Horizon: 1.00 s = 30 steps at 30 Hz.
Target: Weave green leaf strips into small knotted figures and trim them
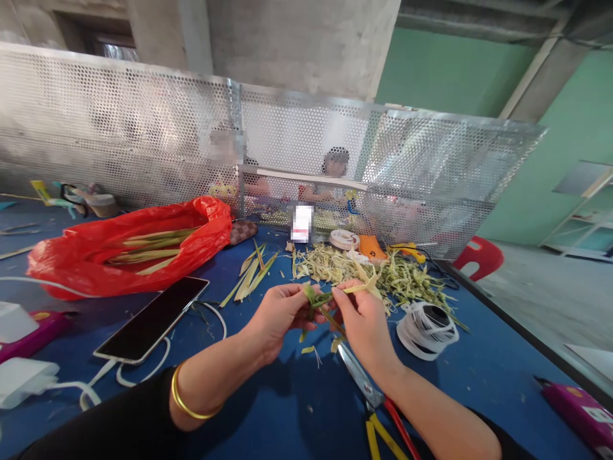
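Note:
Over the middle of the blue table, my left hand and my right hand meet around a green leaf strip. My left fingers pinch it from the left. On the other side, my right thumb and fingers close on its strands, and a pale yellow strip sticks out past them. Partly under my right wrist lie scissors with red and yellow handles. A spool of white thread stands right of my right hand. Behind both hands spreads a heap of shredded leaf strips.
At the left, a red plastic bag holds long leaves, with a phone and white cables before it. Several loose leaves lie mid-table. A tape roll sits behind the heap. A perforated metal screen bounds the back; people sit beyond.

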Each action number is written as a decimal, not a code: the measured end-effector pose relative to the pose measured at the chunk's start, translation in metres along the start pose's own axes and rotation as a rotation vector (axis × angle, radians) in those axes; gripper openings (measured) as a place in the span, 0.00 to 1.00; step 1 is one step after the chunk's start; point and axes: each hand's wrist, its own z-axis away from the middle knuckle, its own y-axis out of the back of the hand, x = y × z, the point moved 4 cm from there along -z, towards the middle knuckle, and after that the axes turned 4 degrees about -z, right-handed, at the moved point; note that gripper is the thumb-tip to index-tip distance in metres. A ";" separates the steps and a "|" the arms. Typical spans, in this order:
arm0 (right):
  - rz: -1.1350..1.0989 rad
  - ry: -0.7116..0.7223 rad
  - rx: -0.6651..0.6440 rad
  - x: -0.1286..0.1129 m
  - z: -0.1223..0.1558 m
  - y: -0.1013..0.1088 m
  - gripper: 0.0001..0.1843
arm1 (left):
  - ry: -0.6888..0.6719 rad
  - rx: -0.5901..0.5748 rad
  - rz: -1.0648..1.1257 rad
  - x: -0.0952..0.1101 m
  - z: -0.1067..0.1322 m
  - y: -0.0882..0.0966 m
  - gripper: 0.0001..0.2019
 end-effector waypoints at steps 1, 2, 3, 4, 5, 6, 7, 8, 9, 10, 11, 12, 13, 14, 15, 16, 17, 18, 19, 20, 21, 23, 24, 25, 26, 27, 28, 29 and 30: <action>0.000 -0.012 -0.001 0.001 0.000 0.000 0.15 | -0.002 -0.027 0.002 0.000 0.000 -0.001 0.10; 0.005 -0.013 0.002 0.002 0.000 0.000 0.15 | 0.001 -0.056 0.007 0.001 0.000 -0.002 0.08; 0.009 -0.008 0.006 0.002 0.000 0.000 0.15 | 0.005 -0.081 0.015 0.001 0.000 -0.002 0.06; 0.002 -0.008 0.009 0.003 0.000 0.000 0.15 | 0.007 -0.103 0.028 0.002 0.000 -0.002 0.06; -0.014 -0.012 0.010 0.002 0.000 0.001 0.15 | 0.006 -0.126 0.043 0.003 0.000 -0.002 0.07; -0.034 -0.018 0.014 0.002 -0.001 0.001 0.15 | -0.003 -0.149 0.058 0.004 0.000 -0.002 0.08; -0.050 -0.021 0.022 0.001 -0.001 0.002 0.15 | -0.015 -0.174 0.071 0.005 0.000 -0.002 0.09; -0.055 -0.018 0.033 0.000 -0.001 0.002 0.15 | -0.028 -0.195 0.078 0.006 0.001 -0.003 0.09; -0.052 -0.013 0.043 -0.001 -0.001 0.003 0.15 | -0.041 -0.212 0.077 0.007 0.001 -0.003 0.09; -0.046 -0.007 0.048 -0.002 -0.001 0.003 0.15 | -0.050 -0.213 0.062 0.007 0.002 -0.003 0.08; -0.041 -0.003 0.047 -0.003 -0.001 0.003 0.15 | -0.054 -0.194 0.037 0.007 0.002 -0.003 0.07; -0.044 -0.004 0.040 -0.003 0.000 0.002 0.15 | -0.055 -0.160 0.007 0.006 0.002 -0.002 0.07; -0.053 -0.009 0.031 -0.002 0.000 0.001 0.15 | -0.053 -0.117 -0.020 0.005 0.002 -0.001 0.08; -0.068 -0.016 0.020 -0.002 0.000 0.001 0.15 | -0.048 -0.075 -0.041 0.004 0.002 0.000 0.09; -0.086 -0.023 0.013 -0.001 0.000 0.000 0.15 | -0.044 -0.035 -0.052 0.003 0.001 0.001 0.09; -0.103 -0.028 0.014 0.000 0.000 -0.001 0.14 | -0.043 0.000 -0.051 0.003 0.001 0.002 0.10; -0.112 -0.032 0.015 0.001 0.000 -0.002 0.14 | -0.046 0.031 -0.040 0.003 0.000 0.004 0.11; -0.112 -0.036 0.006 0.001 0.001 -0.003 0.13 | -0.054 0.063 -0.027 0.004 -0.001 0.006 0.11; -0.102 -0.040 -0.020 0.002 0.002 -0.005 0.13 | -0.067 0.104 -0.018 0.006 -0.002 0.009 0.12; -0.081 -0.042 -0.059 0.002 0.004 -0.008 0.12 | -0.083 0.149 -0.017 0.008 -0.003 0.012 0.12; -0.051 -0.032 -0.102 0.001 0.007 -0.011 0.10 | -0.102 0.191 -0.026 0.010 -0.004 0.015 0.11; 0.027 0.044 -0.166 -0.004 0.013 -0.016 0.04 | -0.138 0.254 -0.072 0.014 -0.007 0.021 0.10; 0.064 0.105 -0.182 -0.008 0.017 -0.017 0.05 | -0.153 0.268 -0.102 0.016 -0.008 0.022 0.10; 0.096 0.170 -0.203 -0.012 0.020 -0.018 0.07 | -0.165 0.269 -0.131 0.016 -0.008 0.023 0.10; 0.115 0.223 -0.235 -0.017 0.023 -0.019 0.09 | -0.174 0.261 -0.159 0.016 -0.009 0.023 0.10; 0.114 0.249 -0.281 -0.022 0.024 -0.019 0.09 | -0.177 0.252 -0.184 0.016 -0.009 0.023 0.10; 0.093 0.247 -0.336 -0.025 0.025 -0.019 0.09 | -0.175 0.241 -0.205 0.015 -0.009 0.022 0.09; 0.050 0.228 -0.381 -0.028 0.024 -0.017 0.09 | -0.169 0.224 -0.219 0.014 -0.009 0.021 0.09; -0.008 0.204 -0.418 -0.030 0.022 -0.015 0.11 | -0.163 0.203 -0.227 0.013 -0.009 0.019 0.09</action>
